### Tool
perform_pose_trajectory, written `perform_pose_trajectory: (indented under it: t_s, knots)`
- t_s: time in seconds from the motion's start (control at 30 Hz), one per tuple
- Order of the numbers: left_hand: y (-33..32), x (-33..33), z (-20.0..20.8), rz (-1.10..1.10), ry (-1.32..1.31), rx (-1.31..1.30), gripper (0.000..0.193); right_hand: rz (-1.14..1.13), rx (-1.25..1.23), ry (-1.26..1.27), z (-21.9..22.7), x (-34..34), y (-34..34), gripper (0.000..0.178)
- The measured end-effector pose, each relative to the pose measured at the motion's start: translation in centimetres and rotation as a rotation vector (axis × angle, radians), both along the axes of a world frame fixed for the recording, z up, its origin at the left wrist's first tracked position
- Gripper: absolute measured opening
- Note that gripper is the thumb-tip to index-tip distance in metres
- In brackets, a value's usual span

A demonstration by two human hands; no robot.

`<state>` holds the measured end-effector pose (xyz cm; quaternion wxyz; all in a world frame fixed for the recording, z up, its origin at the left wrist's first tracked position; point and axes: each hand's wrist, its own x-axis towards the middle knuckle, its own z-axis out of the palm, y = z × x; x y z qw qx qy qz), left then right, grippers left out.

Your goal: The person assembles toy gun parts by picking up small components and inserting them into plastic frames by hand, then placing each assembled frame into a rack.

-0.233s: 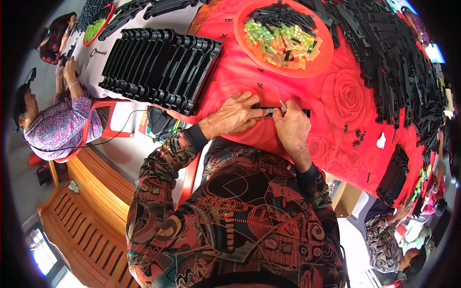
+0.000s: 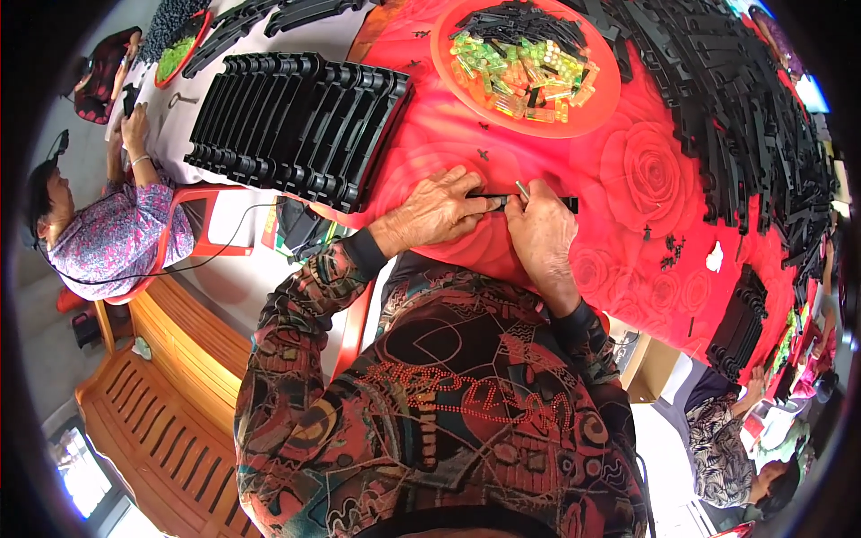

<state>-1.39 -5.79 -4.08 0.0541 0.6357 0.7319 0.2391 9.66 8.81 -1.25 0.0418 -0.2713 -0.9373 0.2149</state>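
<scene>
A long, narrow black plastic strip (image 2: 570, 204) lies on the red tablecloth in front of me, passing under both hands. My left hand (image 2: 439, 211) presses its fingers on the strip's left part and holds it down. My right hand (image 2: 544, 231) is closed around a thin metal rod-like tool (image 2: 522, 188), whose silver end sticks up past the thumb and forefinger. The right fingertips rest at the middle of the strip, close to the left fingertips. The tool's lower end is hidden in the hand.
Beyond my hands sits an orange-red bowl (image 2: 587, 121) of small clear yellow-green and orange vials and black pieces. A stack of ribbed black strips (image 2: 300, 134) stands left. Loose black strips (image 2: 726, 117) pile up right. Tiny black bits (image 2: 673, 253) lie nearby. Co-workers sit on both sides.
My view has shifted slightly. Both my hands keep nearly the same place and grip on the strip and the tool. The co-worker on the left has moved their hands a little.
</scene>
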Motion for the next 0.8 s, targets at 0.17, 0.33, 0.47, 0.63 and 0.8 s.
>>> perform_pose_trajectory:
  t_s: [0.17, 0.33, 0.47, 0.63, 0.8]
  knots:
    - [-0.2, 0.2, -1.2, -0.015, 0.036, 0.159, 0.036, -0.028, -0.043, -0.020, 0.1, 0.2, 0.2, 0.022]
    - [0.2, 0.0, 0.5, -0.047, 0.043, 0.057, 0.033, -0.017, -0.051, -0.036, 0.0, 0.0, 0.5, 0.022]
    - [0.6, -0.1, 0.7, -0.064, 0.026, -0.026, 0.031, 0.013, -0.006, -0.076, 0.3, -0.2, 0.7, 0.023]
    - [0.4, 0.0, 1.1, -0.037, 0.031, -0.042, 0.032, 0.029, 0.008, -0.083, 0.3, -0.3, 0.8, 0.022]
    - [0.5, 0.2, 1.0, -0.023, 0.045, -0.050, 0.032, 0.044, -0.342, 0.184, -1.6, 1.3, 2.9, 0.016]
